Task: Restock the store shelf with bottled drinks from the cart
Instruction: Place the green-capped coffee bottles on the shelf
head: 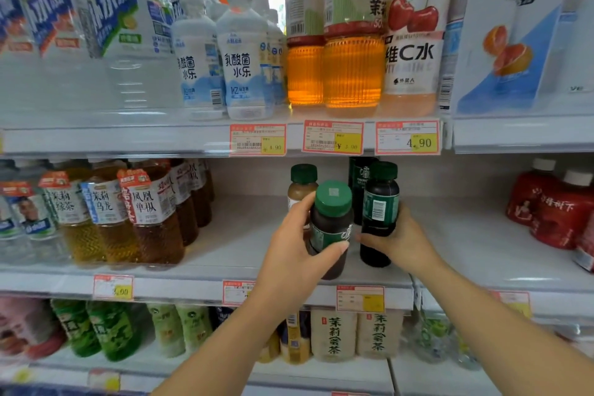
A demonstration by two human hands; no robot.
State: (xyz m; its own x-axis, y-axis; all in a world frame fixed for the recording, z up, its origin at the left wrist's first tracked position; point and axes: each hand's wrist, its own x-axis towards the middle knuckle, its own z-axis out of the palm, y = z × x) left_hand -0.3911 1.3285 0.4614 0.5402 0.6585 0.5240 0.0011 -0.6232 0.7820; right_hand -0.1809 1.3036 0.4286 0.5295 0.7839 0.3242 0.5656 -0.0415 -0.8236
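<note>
Shelf (244, 234) space is tight: left hand (299, 244) fingers grip one dark bottle (331, 228), right hand (401, 238) another (379, 212); bumping the rear bottles (302, 183) could topple them.

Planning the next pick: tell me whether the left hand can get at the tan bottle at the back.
Probably not yet: the left hand holds a dark green-capped bottle right in front of the tan bottle.

two bottles (331, 228) (379, 212) side by side on shelf (225, 254).
</note>
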